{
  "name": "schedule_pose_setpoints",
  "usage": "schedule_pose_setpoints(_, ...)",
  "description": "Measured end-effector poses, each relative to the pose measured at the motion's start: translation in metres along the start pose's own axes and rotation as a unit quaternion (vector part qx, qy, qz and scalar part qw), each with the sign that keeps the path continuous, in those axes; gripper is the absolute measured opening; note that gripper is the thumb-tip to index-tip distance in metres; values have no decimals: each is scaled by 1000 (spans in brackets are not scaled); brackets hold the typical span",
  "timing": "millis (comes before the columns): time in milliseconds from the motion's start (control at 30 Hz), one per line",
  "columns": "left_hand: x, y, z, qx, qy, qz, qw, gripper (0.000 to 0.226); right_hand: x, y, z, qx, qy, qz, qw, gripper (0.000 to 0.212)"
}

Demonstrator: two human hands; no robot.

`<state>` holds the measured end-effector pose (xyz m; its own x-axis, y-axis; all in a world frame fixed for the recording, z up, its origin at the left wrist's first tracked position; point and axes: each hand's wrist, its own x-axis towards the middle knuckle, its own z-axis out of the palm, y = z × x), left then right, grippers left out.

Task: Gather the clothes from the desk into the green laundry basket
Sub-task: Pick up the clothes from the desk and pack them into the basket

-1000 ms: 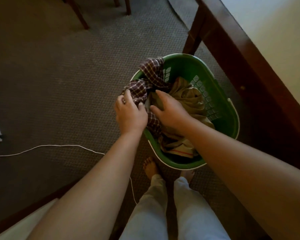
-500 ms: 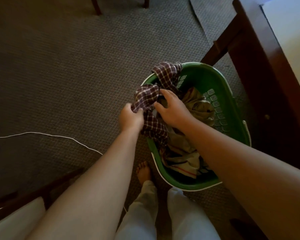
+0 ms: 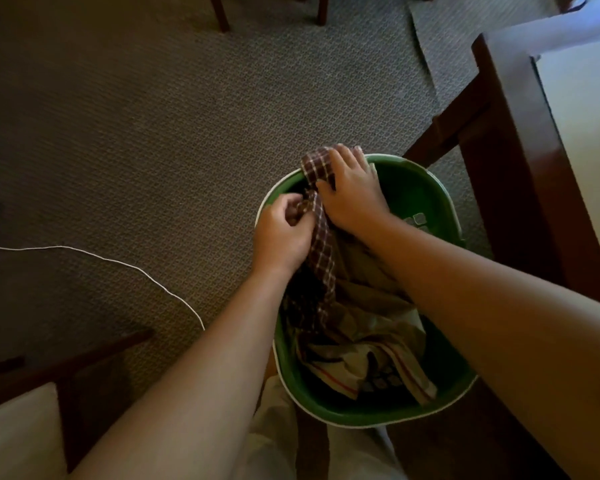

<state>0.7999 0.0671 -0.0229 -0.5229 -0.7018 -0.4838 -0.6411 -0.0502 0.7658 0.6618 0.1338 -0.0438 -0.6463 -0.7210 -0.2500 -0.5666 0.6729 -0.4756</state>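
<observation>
Head view: the green laundry basket point(image 3: 414, 181) stands on the carpet point(image 3: 187, 133), just beside the dark wooden frame of the worktop point(image 3: 520, 150), which runs along the right edge of the frame. The basket is in front of the person's trousers point(image 3: 278, 445). A checked cloth point(image 3: 323, 247), dark red with pale lines, lies partly in the basket; its upper end is draped over the far left part of the rim and the rest trails down inside along the left wall. Tan clothes point(image 3: 368, 327) fill the bottom of the basket, one with a red stripe near its hem. Left hand point(image 3: 281, 233): at the left rim, fingers curled, pinching a fold of the checked cloth. Right hand point(image 3: 352, 195): over the rim further away, fingers bent down over the top end of the same cloth, thumb against it, gripping. The two hands are close together, the cloth stretched between them. A white cord point(image 3: 118, 261) curves across the carpet on the left. A chair point(image 3: 18, 431) with a pale cushion shows at lower left.
</observation>
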Motion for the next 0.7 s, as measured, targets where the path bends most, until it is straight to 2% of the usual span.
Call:
schedule_pose_setpoints(67,11,4,10,-16,18,13,1000,38,9,12,10,-72,-52,-12,996,67)
schedule_pose_setpoints(100,17,4,14,-14,23,16,1000,42,10,17,15,-96,-53,-26,994,67)
schedule_pose_setpoints(167,26,2,20,-12,22,8,1000,46,12,24,23,-130,3,-62,990,63)
schedule_pose_setpoints(267,27,0,28,-6,11,9,1000,50,21,34,24,-133,105,-109,980,45)
schedule_pose_setpoints(367,21,-8,34,-29,16,-11,999,56,33,39,15,-100,123,-134,978,22)
schedule_pose_setpoints(433,13,-16,37,-35,13,-21,999,61,30,41,11,-72,113,-145,980,15)
schedule_pose_setpoints(500,2,-22,39,-41,-1,-23,999,65,14,47,12,-38,67,-170,982,15)
schedule_pose_setpoints(567,-10,-27,41,-30,-22,-37,999,68,-13,59,18,-28,-33,-165,985,22)
schedule_pose_setpoints(633,-20,-33,43,-13,-40,-61,997,70,-39,74,24,-70,-155,-107,980,32)
schedule_pose_setpoints(700,-29,-42,46,10,-56,-61,997,67,-58,87,25,-129,-265,-35,955,34)
